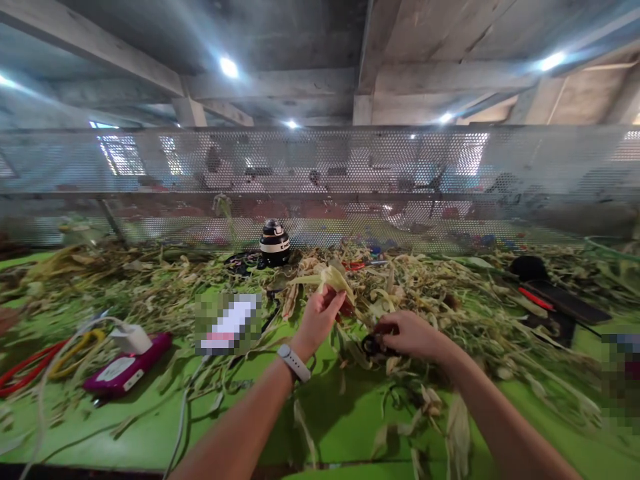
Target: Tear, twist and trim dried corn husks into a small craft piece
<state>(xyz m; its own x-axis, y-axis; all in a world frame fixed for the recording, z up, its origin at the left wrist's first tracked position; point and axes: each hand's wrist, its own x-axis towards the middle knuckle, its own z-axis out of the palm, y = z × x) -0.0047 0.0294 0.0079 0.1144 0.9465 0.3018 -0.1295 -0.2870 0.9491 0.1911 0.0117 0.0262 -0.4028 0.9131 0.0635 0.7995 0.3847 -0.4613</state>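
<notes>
My left hand (320,315), with a pale watch on its wrist, pinches a pale yellow-green corn husk (336,277) between thumb and fingers, above the green table (330,413). To its right, my right hand (407,333) is curled with its fingertips pointing down at a small dark round object (371,345). The fingers hide part of that object, and its kind is unclear. Loose dried husk strips (425,287) lie behind and around both hands.
A purple power strip (127,370) with a white plug and cables lies at left, near a blurred-out phone-like shape (230,323). A black jar-like item (274,245) stands behind. Dark items (550,300) lie at right. A perforated metal screen (320,160) crosses the back.
</notes>
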